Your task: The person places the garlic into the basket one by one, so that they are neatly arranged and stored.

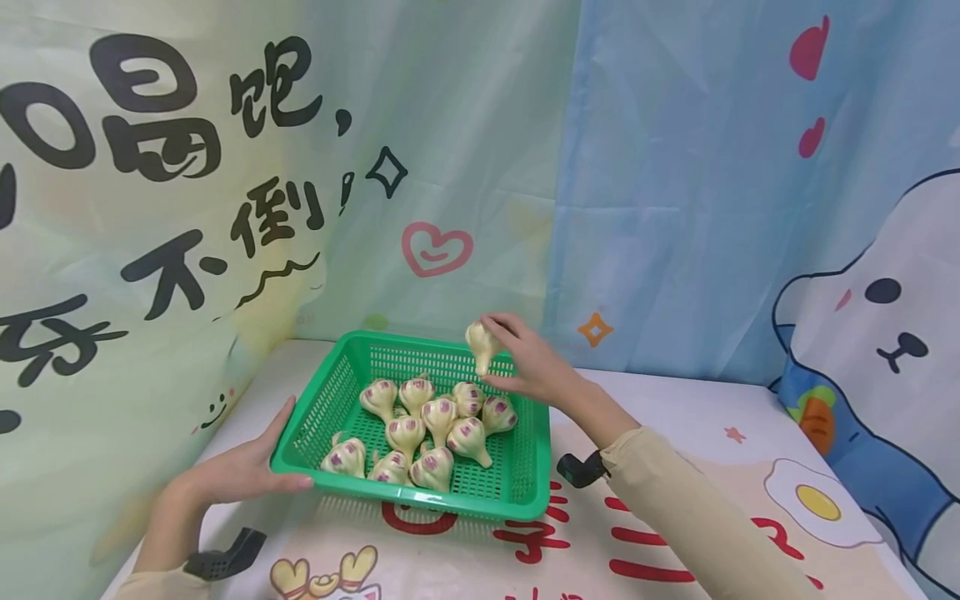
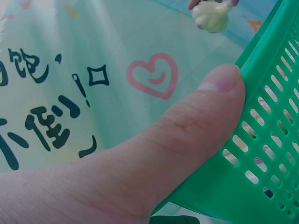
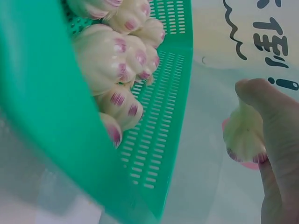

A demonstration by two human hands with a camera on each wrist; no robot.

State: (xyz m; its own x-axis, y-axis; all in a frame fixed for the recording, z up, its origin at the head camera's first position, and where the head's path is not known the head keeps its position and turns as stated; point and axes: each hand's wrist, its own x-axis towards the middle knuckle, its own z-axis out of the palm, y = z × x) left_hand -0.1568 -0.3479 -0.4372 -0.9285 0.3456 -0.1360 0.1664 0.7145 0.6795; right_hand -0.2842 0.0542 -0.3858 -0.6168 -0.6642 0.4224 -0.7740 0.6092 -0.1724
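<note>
A green plastic basket [image 1: 480,505] with slotted walls stands on the table. Several white garlic bulbs [image 1: 406,434] with purple patches lie inside it. Above the basket's far right part, my right hand [image 1: 536,364] pinches one garlic bulb [image 1: 482,343] between thumb and fingers, its stem pointing down. The same bulb [image 3: 245,133] shows clear of the basket wall in the right wrist view. My left hand [image 1: 234,468] is spread at the basket's near left corner. In the left wrist view its straight thumb [image 2: 191,121] lies against the basket's side.
A printed cloth [image 1: 457,183] with dark lettering, a heart and a white cartoon animal hangs behind and beside the table. The tabletop [image 1: 675,417] carries a printed cover with red marks and a fried egg picture. Dark wrist cameras [image 1: 225,557] sit on both wrists.
</note>
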